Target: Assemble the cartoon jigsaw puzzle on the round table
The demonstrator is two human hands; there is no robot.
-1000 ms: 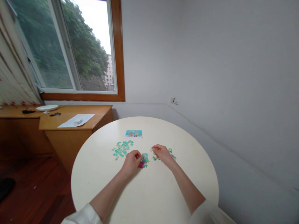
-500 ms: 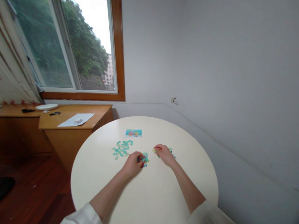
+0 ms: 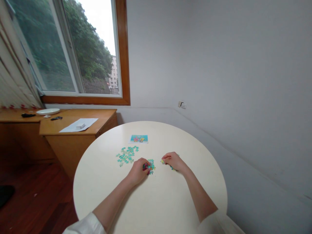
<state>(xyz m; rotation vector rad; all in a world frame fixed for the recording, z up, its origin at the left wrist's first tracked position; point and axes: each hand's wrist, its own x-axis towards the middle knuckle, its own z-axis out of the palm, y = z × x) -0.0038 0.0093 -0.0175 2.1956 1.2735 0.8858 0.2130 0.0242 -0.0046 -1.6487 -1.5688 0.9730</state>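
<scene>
On the round white table [image 3: 156,201], my left hand [image 3: 138,169] has its fingers closed at the left edge of a small joined patch of jigsaw pieces [image 3: 151,165], teal and pink. What lies under those fingers is partly hidden. To the right, my right hand [image 3: 173,160] pinches a small yellow-green puzzle piece [image 3: 162,161] between thumb and fingertips. More coloured pieces show partly beneath that hand. A loose pile of teal puzzle pieces [image 3: 127,155] spreads beyond my left hand. Behind it lies a picture card [image 3: 138,139] with a pink and a yellow cartoon figure.
A wooden desk [image 3: 107,113] stands at the back left, bearing a sheet of paper [image 3: 89,122] with a small white block [image 3: 80,126] and a white plate [image 3: 48,111]. A wall socket [image 3: 182,105] sits beyond the table, and a window is at the left.
My right hand has shifted slightly right and down, still pinching the yellow-green piece. My left hand stays at the joined patch.
</scene>
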